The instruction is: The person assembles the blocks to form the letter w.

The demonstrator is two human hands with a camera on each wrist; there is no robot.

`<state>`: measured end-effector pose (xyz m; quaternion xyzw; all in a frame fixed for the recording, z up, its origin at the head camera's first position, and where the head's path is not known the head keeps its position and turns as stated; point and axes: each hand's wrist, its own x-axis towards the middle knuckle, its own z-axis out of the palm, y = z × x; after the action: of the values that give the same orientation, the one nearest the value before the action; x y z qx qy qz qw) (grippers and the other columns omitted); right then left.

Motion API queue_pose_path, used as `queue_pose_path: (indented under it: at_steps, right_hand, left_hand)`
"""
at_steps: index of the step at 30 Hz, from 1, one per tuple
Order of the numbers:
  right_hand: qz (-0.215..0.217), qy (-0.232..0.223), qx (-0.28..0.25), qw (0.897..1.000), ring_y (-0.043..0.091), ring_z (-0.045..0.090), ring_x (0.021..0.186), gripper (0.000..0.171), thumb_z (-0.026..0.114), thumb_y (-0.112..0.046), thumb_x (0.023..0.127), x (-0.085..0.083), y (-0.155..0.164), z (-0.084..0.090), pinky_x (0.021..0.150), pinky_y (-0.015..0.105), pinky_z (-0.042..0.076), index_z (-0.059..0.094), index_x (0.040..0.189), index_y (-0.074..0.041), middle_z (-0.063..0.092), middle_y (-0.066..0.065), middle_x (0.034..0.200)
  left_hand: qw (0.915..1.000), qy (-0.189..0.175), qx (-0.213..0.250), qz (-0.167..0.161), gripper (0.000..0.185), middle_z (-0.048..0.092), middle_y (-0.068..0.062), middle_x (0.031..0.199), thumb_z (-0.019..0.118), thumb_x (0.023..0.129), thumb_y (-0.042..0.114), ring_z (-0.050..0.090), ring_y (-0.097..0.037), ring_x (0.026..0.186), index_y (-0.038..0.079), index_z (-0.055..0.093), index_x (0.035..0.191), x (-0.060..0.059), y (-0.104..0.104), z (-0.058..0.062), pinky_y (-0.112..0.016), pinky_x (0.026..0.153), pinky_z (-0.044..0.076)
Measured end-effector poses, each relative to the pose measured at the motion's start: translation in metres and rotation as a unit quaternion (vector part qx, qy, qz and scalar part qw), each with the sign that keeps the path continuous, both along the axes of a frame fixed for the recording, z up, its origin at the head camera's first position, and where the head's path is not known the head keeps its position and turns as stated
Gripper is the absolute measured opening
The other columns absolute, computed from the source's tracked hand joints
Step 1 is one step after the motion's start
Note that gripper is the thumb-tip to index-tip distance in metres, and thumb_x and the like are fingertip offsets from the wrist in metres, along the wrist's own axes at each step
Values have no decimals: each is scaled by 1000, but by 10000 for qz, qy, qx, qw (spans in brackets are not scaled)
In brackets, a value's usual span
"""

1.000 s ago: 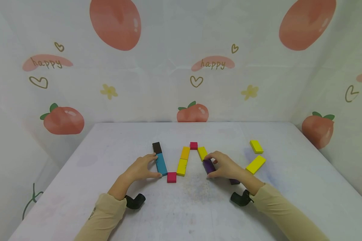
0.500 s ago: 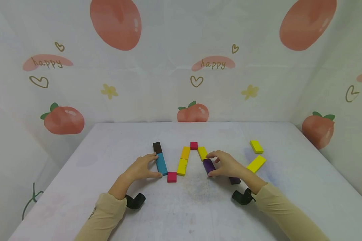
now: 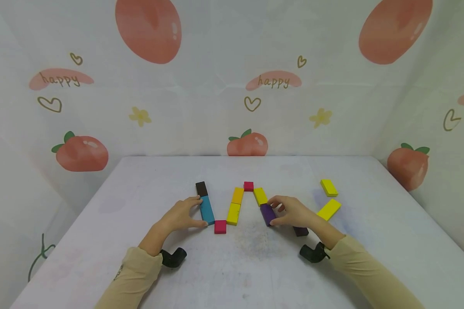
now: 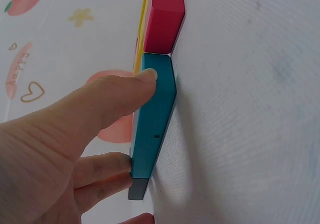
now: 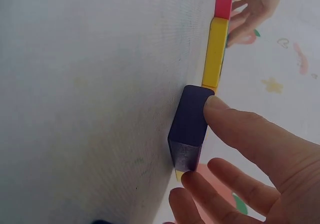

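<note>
Left grip (image 3: 178,216) spread, touching blue block (image 3: 207,210); right grip (image 3: 292,213) parted, thumb against purple block (image 3: 267,213); dark block (image 3: 301,232) partly hidden

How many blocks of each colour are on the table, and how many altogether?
Yellow blocks: 4
Red blocks: 2
Orange block: 1
Blue block: 1
Purple block: 1
Black block: 1
Dark block, partly hidden, exact colour unclear: 1
Total in view: 11

On the bench (image 3: 239,274), the person's left hand (image 3: 181,214) touches the blue block (image 3: 207,211); the right hand (image 3: 292,213) touches one flat-lying purple block (image 3: 267,214)
</note>
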<state>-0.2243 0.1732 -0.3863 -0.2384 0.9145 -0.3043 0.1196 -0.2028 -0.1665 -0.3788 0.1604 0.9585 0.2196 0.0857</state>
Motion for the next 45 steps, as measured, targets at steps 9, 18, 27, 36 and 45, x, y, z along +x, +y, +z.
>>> queue_pose_path:
  at_steps: [9, 18, 27, 36, 45]
  right_hand:
    - [-13, 21, 8, 10000, 24, 60, 94, 50, 76, -21, 77, 0, -1, -1, 82, 38, 55, 56, 119, -3, 63, 15, 111]
    - [-47, 92, 33, 9999, 23, 60, 93, 49, 76, -20, 77, 0, -3, -1, 81, 37, 55, 56, 118, -2, 63, 16, 110]
    - [-134, 102, -62, 9998, 26, 60, 96, 51, 74, -23, 78, 0, 8, 6, 83, 40, 54, 55, 121, -3, 62, 17, 115]
    - [110, 107, -207, 9997, 26, 60, 96, 50, 73, -25, 79, -1, 45, 11, 88, 46, 51, 56, 119, -1, 62, 16, 113]
    - [612, -138, 50, 9980, 15, 57, 89, 46, 76, -28, 76, 4, 70, 6, 78, 22, 51, 61, 113, -5, 64, 7, 105]
  left_hand:
    - [10000, 5, 17, -20, 74, 40, -22, 145, 75, 76, 32, 39, -47, 128, -4, 46, 134, 1, 1, 1, -57, 104, 37]
    - [10000, -24, 10, -7, 75, 40, -21, 145, 75, 76, 33, 39, -48, 128, -3, 45, 135, 1, 1, 1, -57, 103, 37]
    - [10000, -16, 38, -11, 75, 39, -22, 145, 74, 76, 33, 39, -48, 127, -3, 45, 135, -1, 0, -1, -58, 103, 38]
    - [10000, -67, 49, 48, 74, 39, -21, 146, 74, 77, 31, 37, -48, 129, -4, 44, 135, -1, 0, 0, -58, 104, 36]
    - [9999, -120, 69, 39, 74, 38, -21, 146, 74, 77, 31, 37, -48, 128, -3, 44, 136, -1, 1, 1, -58, 104, 36]
